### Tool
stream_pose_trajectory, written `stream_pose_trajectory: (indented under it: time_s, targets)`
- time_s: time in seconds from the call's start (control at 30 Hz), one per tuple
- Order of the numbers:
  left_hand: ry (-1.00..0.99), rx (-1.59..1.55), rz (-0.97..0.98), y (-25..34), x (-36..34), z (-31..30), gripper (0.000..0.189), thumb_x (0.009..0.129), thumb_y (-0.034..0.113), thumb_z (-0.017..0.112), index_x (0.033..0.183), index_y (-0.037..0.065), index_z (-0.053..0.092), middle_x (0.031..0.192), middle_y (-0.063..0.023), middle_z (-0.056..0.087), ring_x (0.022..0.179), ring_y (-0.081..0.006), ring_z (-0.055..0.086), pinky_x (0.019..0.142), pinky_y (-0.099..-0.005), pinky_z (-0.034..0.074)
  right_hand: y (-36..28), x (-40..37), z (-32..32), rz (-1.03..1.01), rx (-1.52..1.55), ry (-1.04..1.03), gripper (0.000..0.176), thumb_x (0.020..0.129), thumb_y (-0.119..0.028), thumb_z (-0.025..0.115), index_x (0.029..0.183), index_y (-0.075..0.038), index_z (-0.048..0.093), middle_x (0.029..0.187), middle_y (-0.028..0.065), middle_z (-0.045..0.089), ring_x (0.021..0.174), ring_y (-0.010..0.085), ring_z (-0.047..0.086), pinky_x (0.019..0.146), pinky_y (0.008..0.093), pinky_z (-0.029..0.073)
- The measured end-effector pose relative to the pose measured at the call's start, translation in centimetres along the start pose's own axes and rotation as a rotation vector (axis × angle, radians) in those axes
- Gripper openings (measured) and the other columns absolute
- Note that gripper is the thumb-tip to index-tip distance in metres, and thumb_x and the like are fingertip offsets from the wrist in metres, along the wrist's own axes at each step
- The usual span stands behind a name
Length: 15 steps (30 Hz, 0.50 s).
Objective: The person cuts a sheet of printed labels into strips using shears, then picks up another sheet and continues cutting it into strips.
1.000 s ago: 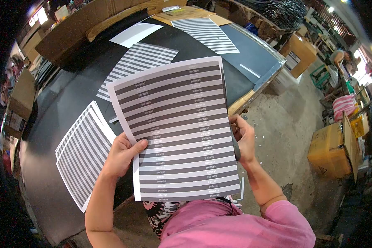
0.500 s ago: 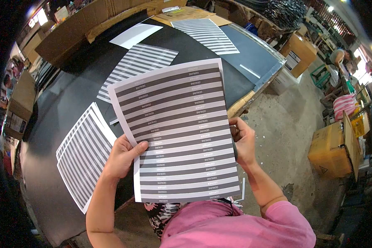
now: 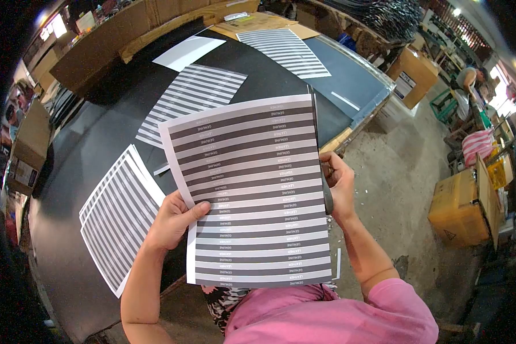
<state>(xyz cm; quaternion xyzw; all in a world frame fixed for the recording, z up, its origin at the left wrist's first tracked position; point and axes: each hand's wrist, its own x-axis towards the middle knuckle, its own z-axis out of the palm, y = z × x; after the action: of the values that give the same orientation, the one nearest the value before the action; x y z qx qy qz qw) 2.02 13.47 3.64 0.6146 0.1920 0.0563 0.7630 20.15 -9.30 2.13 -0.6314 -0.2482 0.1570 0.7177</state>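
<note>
A striped sheet [image 3: 246, 195] printed with "GENUINE LEATHER" fills the middle of the view. My left hand [image 3: 178, 221] pinches its left edge, thumb on top and fingers behind. At the sheet's right edge, my right hand [image 3: 339, 186] is closed around the dark handle of scissors [image 3: 328, 198], whose blades run up along that edge. A narrow white strip [image 3: 338, 264] shows beside the sheet's lower right corner. Left of my left hand lies a stack of striped sheets [image 3: 117, 221] on the dark table [image 3: 63, 246].
More striped sheets [image 3: 192, 97] and a white sheet [image 3: 186, 51] lie farther back on the table. Another striped sheet [image 3: 284, 53] is at the back right. Cardboard boxes [image 3: 461, 203] stand on the floor at right, where a person [image 3: 469, 86] bends over.
The held sheet has shifted slightly right and down with my left hand. The scissors now show more clearly along its right edge, their blade tips above its top corner.
</note>
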Motion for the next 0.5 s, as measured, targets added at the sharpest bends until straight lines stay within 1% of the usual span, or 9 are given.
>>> stream_pose_trajectory:
  time_s: [0.1,0.17,0.27,0.33,0.5]
  targets:
    - [0.010,0.004,-0.013,0.19,-0.06,0.03,0.032,0.079,0.010,0.064,0.106,-0.005,0.053,0.098,-0.0127,0.062,0.084,-0.0143,0.060,0.076,-0.0267,0.050,0.12,-0.02,0.09,-0.011,-0.024,0.012,0.038,0.067,-0.002,0.072,0.098,0.002,0.052,0.083,0.0029,0.060,0.075,0.0062,0.055,0.064,0.0194,0.046]
    - [0.023,0.024,-0.055,0.40,-0.09,0.06,0.033,0.079,0.010,0.063,0.106,-0.005,0.052,0.098,-0.0126,0.062,0.084,-0.0144,0.060,0.076,-0.0269,0.050,0.29,-0.06,0.13,-0.025,-0.041,0.022,0.038,0.067,-0.002,0.072,0.098,0.003,0.052,0.082,0.0025,0.060,0.075,0.0057,0.055,0.064,0.0189,0.045]
    - [0.012,0.004,-0.032,0.20,0.05,0.04,0.033,0.080,0.009,0.063,0.107,-0.005,0.052,0.099,-0.0127,0.062,0.085,-0.0146,0.060,0.076,-0.0271,0.050,0.47,-0.16,0.13,-0.025,-0.039,0.047,0.037,0.068,-0.002,0.072,0.098,0.003,0.052,0.079,0.0010,0.058,0.072,0.0040,0.053,0.061,0.0176,0.043]
    - [0.014,0.005,-0.029,0.35,0.01,0.23,0.033,0.080,0.009,0.063,0.107,-0.005,0.052,0.099,-0.0126,0.062,0.085,-0.0147,0.060,0.077,-0.0271,0.049,0.38,-0.25,0.13,0.013,-0.017,0.048,0.035,0.068,-0.001,0.071,0.097,0.003,0.052,0.076,-0.0004,0.057,0.069,0.0028,0.051,0.058,0.0169,0.041]
    - [0.005,0.022,-0.042,0.28,0.00,0.06,0.034,0.080,0.009,0.063,0.108,-0.005,0.051,0.100,-0.0123,0.061,0.086,-0.0149,0.060,0.077,-0.0272,0.049,0.56,-0.30,0.10,-0.025,-0.063,0.049,0.034,0.068,-0.001,0.071,0.097,0.003,0.053,0.073,-0.0007,0.056,0.066,0.0020,0.050,0.056,0.0158,0.039]
